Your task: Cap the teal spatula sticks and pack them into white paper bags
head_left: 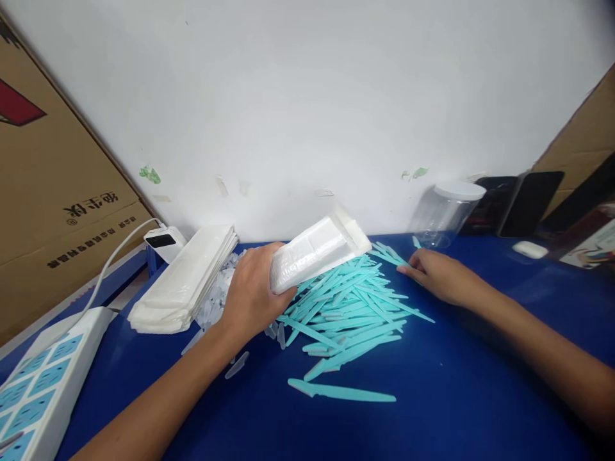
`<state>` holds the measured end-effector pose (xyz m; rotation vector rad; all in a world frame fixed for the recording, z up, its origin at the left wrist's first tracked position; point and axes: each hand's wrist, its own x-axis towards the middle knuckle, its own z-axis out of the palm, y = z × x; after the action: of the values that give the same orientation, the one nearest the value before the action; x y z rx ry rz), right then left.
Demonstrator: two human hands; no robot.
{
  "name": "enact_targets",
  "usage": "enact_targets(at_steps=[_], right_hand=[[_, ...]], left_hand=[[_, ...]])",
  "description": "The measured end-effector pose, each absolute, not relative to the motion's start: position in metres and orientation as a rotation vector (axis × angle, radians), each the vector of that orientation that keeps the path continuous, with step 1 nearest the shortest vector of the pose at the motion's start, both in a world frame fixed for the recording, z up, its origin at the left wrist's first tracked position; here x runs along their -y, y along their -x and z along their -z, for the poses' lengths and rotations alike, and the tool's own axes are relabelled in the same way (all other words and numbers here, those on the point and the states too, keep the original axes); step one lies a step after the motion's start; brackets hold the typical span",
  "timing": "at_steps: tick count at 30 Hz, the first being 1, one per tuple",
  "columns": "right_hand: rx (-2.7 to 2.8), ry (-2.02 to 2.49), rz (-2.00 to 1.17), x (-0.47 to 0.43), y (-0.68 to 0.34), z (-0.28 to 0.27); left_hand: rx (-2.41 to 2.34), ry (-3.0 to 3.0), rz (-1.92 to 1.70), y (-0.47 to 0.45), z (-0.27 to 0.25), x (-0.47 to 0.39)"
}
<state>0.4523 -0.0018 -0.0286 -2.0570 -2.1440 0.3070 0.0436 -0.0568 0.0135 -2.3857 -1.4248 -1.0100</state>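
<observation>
Our left hand (254,288) wraps round a white packet (314,251), best gripped lightly, uncreased; our right hand (438,274) bunches its fingertips beside turquoise razors (353,301), hold unclear.

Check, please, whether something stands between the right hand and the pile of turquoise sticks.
Nothing visible does: the right hand is already at the back right edge of the turquoise sticks. The lidded jar stands beyond the hand, not between them.

White power strip (50,384), printed cardboard box (62,173), lidded clear jar (444,221), pale wall (307,109)
</observation>
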Motion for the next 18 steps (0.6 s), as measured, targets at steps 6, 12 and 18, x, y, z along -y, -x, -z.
enact_targets(at_steps=[6, 12, 18], right_hand=[[2.194, 2.092, -0.303, 0.007, -0.446, 0.024], [2.161, 2.054, -0.392, 0.014, -0.453, 0.017], [2.060, 1.966, -0.383, 0.023, -0.458, -0.006]], left_hand=[[1.450, 2.383, 0.994, -0.046, -0.015, 0.058], [1.421, 2.388, 1.000, -0.044, -0.012, 0.056], [1.416, 2.387, 1.002, -0.044, -0.013, 0.056]])
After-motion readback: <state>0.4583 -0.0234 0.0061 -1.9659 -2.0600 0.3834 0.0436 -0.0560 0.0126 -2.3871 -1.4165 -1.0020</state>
